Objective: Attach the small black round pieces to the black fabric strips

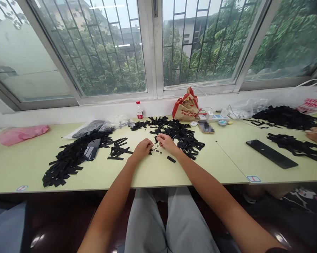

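Observation:
My left hand (143,148) rests low over the table with its fingers curled together. Whatever it may pinch is too small to make out. Close by on the right, my right hand (166,143) pinches a small black strip (156,140) between thumb and fingers. Several tiny black rings (157,151) lie scattered on the tabletop between and just below both hands. One short black strip (171,159) lies alone below my right wrist. Behind my right hand spreads a loose pile of black strips (186,135). A smaller cluster of strips (118,149) sits left of my left hand.
A long heap of black strips (68,158) covers part of a dark phone (92,149) at left. Along the back stand a bottle (139,110) and a paper bag (186,107), with another phone (205,127) nearby. A co-worker's hand (316,135) shows at far right.

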`<state>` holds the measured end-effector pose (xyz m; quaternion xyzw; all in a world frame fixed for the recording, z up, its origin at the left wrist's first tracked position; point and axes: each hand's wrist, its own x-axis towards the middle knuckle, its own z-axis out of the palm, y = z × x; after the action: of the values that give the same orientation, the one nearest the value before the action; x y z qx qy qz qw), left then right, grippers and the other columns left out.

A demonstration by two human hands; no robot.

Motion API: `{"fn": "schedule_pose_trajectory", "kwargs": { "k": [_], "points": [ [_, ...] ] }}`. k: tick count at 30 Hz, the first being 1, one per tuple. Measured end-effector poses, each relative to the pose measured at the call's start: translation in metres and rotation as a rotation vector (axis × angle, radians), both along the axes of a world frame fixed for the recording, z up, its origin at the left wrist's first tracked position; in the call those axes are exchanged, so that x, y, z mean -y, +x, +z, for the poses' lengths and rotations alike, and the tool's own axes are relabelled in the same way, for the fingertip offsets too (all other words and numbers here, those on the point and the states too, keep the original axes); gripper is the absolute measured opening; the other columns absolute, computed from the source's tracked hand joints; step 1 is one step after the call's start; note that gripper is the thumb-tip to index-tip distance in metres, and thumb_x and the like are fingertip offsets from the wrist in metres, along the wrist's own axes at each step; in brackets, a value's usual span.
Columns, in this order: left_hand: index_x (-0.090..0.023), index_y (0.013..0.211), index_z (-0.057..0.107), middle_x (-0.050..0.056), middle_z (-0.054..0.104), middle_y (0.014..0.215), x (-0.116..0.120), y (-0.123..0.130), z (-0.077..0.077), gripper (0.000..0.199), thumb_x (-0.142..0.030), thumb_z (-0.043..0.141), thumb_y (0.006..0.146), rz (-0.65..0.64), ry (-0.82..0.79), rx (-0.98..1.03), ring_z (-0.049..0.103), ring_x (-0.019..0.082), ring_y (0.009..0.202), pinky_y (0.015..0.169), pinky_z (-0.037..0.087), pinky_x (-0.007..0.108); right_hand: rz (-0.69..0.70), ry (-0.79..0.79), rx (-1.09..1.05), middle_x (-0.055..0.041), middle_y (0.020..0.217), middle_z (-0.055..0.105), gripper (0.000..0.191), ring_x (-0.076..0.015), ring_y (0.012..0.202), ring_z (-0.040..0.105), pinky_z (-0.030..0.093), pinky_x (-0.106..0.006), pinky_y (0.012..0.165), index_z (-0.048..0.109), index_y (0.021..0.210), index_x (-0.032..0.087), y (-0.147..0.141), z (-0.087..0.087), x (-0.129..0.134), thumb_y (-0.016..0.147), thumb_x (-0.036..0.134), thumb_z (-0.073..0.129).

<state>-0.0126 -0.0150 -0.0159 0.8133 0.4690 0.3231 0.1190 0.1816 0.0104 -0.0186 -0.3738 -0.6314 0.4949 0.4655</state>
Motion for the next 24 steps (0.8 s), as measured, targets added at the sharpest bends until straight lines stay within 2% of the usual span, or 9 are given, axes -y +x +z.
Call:
{"fn": "schedule_pose_trajectory", "kwargs": {
  "k": [4,8,12,21,24],
  "points": [
    [-0.02,0.089,0.063,0.003,0.063,0.083,0.002,0.003,0.005,0.023,-0.036,0.049,0.095,0.103,0.023,0.221,0.054,0.016,0.072,0.069,0.044,0.028,-0.022,0.171,0.107,0.0016,0.071,0.058,0.027,-0.0133,0.06,0.047,0.039,-0.027,0.059,0.064,0.088,0.021,-0.002,-0.001,0.003,0.084,0.047,0.058],
    [-0.019,0.086,0.064,0.002,0.065,0.082,0.004,0.007,0.011,0.026,-0.042,0.052,0.094,0.117,0.01,0.337,0.054,0.014,0.07,0.067,0.044,0.027,-0.012,0.26,0.17,-0.0006,0.078,0.062,0.027,-0.0152,0.066,0.049,0.038,-0.026,0.062,0.067,0.088,0.021,-0.005,-0.002,0.006,0.088,0.045,0.054],
    [-0.019,0.085,0.067,0.003,0.068,0.082,0.006,0.007,0.012,0.028,-0.044,0.055,0.091,0.134,-0.002,0.34,0.057,0.015,0.072,0.07,0.046,0.028,0.014,0.332,0.22,-0.001,0.08,0.064,0.026,-0.0157,0.069,0.05,0.037,-0.026,0.064,0.068,0.089,0.022,-0.007,-0.001,0.008,0.09,0.043,0.052],
    [-0.019,0.086,0.068,0.002,0.067,0.079,0.006,0.007,0.01,0.031,-0.047,0.055,0.09,0.126,-0.081,0.343,0.055,0.015,0.068,0.065,0.044,0.026,0.036,0.381,0.264,-0.0005,0.079,0.063,0.025,-0.015,0.069,0.051,0.036,-0.026,0.065,0.068,0.086,0.021,-0.005,0.001,0.008,0.092,0.039,0.05],
    [-0.019,0.086,0.067,0.002,0.066,0.077,0.007,0.007,0.01,0.032,-0.047,0.054,0.091,0.109,-0.083,0.329,0.054,0.014,0.068,0.064,0.043,0.026,0.036,0.383,0.285,0.0001,0.074,0.061,0.028,-0.0142,0.066,0.049,0.035,-0.026,0.062,0.065,0.079,0.02,-0.004,0.002,0.011,0.092,0.039,0.049]
  ]
}}
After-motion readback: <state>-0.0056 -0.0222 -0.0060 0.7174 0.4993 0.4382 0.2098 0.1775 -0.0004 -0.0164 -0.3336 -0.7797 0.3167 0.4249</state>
